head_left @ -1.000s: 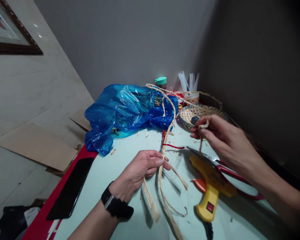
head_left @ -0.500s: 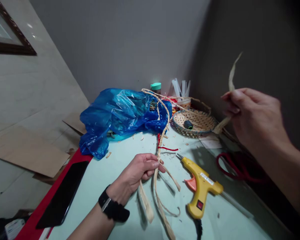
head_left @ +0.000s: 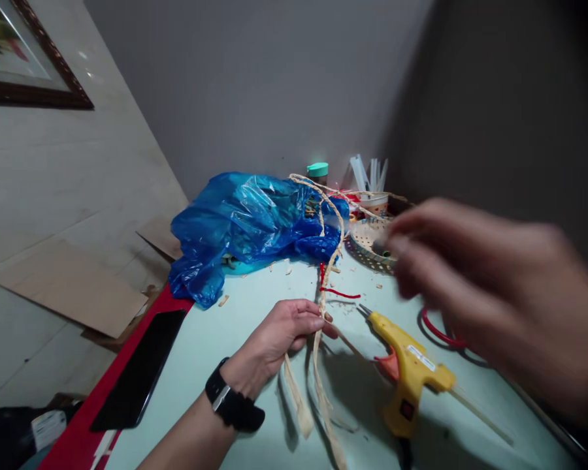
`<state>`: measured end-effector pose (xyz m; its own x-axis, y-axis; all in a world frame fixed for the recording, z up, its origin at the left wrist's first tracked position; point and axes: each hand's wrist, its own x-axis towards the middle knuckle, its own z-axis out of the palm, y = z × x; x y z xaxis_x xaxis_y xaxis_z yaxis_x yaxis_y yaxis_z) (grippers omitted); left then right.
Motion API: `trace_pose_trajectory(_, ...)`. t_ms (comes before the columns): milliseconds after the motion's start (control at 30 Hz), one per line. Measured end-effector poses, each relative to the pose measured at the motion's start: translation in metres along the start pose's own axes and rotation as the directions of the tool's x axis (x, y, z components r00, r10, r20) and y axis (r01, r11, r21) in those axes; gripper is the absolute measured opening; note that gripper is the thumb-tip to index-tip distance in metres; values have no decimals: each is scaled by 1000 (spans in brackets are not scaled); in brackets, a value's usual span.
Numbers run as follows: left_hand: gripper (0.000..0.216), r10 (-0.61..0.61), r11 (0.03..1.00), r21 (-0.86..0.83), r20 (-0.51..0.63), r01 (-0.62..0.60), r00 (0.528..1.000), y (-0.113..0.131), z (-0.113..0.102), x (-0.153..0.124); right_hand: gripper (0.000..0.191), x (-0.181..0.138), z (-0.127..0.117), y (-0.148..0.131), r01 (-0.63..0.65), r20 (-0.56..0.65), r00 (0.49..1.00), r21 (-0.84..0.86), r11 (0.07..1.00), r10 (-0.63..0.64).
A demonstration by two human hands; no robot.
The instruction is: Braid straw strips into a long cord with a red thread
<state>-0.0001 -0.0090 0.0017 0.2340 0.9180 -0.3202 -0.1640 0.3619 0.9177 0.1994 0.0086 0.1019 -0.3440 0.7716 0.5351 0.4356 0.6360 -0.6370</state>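
Note:
My left hand (head_left: pixel 290 333), with a dark watch on its wrist, pinches a braided cord of pale dried plant strips (head_left: pixel 333 256) near its lower end. Loose strip ends (head_left: pixel 324 398) hang below the fingers over the table. The cord runs up past a red twist of string (head_left: pixel 342 294) and arches over a blue plastic bag. My right hand (head_left: pixel 490 281) is raised at the right and smeared by motion. Its fingers curl, but whether a strip is in them I cannot make out. Below it lies a yellow glue gun (head_left: pixel 416 369) with a clear glue stick.
A round woven basket (head_left: pixel 362 251) stands at the back, partly behind my right hand. Near it are a cup of glue sticks (head_left: pixel 373 203) and a green-lidded jar (head_left: pixel 317 171). The blue plastic bag (head_left: pixel 255 222), a black phone (head_left: pixel 140 369) and red-handled scissors (head_left: pixel 441 331) lie around.
My right hand has come down and nearer to the camera; the pale strip seen in it before no longer shows. My left hand keeps its pinch on the cord. The view has shifted slightly.

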Motion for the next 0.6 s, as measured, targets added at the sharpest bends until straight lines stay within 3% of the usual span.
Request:
trace_pose_trajectory(67,18,15,1000,-21,-4,-15,1000,0,-1,0,19,-17,27,8,-72,292,949,-167,983,119)
trace_pose_trajectory(133,17,34,999,-26,-7,-34,999,-1,-1,0,23,-28,48,21,-129,396,892,-240,962,219)
trace_pose_trajectory(233,17,64,998,-3,-22,-64,998,-1,-1,-1,27,-38,61,37,-181,450,849,-243,953,276)
trace_pose_trajectory(400,16,34,999,3,-75,-34,997,-1,-1,0,31,-45,62,43,-204,523,788,-277,939,325)
trace_pose_trajectory(600,17,47,999,16,-58,-46,997,-2,-2,1,33,-46,67,43,-243,447,808,-340,909,383)
